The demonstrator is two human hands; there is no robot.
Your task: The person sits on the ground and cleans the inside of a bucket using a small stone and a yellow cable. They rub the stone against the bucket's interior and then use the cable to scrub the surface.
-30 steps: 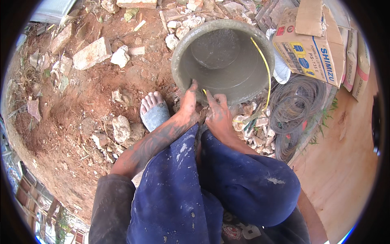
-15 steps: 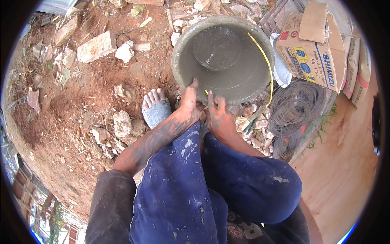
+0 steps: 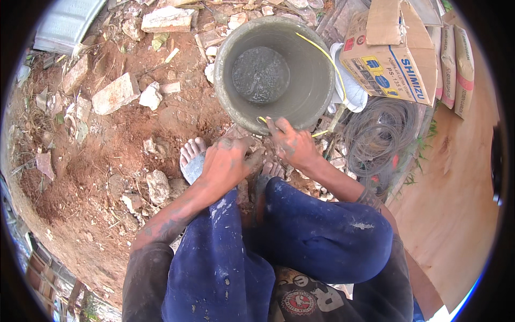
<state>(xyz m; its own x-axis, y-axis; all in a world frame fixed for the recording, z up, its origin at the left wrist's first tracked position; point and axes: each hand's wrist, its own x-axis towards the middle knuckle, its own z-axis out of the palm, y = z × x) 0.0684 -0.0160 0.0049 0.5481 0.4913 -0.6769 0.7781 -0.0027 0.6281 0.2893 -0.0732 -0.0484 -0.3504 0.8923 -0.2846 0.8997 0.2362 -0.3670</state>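
Observation:
Mortar-coated bucket [image 3: 225, 80] stands in front of me, damp inside. A thin yellow strap [image 3: 339, 75] crosses its right side, and another bit shows at the near rim. There my right hand [image 3: 295, 145] grips the rim, fingers curled beside the yellow bit. My left hand [image 3: 228, 163] is closed just below the bucket, between my feet, its fingers bent; whatever they hold, if anything, is hidden. My dust-covered bare toes [image 3: 192, 153] show beside it.
Reddish dirt with broken bricks [image 3: 115, 94] spreads to the left, a metal sheet [image 3: 67, 24] beyond. At right are a cardboard box [image 3: 389, 70], a white object [image 3: 357, 99], paper sacks [image 3: 461, 70], coiled wire [image 3: 381, 139] and a plywood board [image 3: 450, 204].
My left hand has left the bucket's rim and drawn down toward me. My right hand stays at the rim, shifted slightly. The bucket appears a little further left and higher in view.

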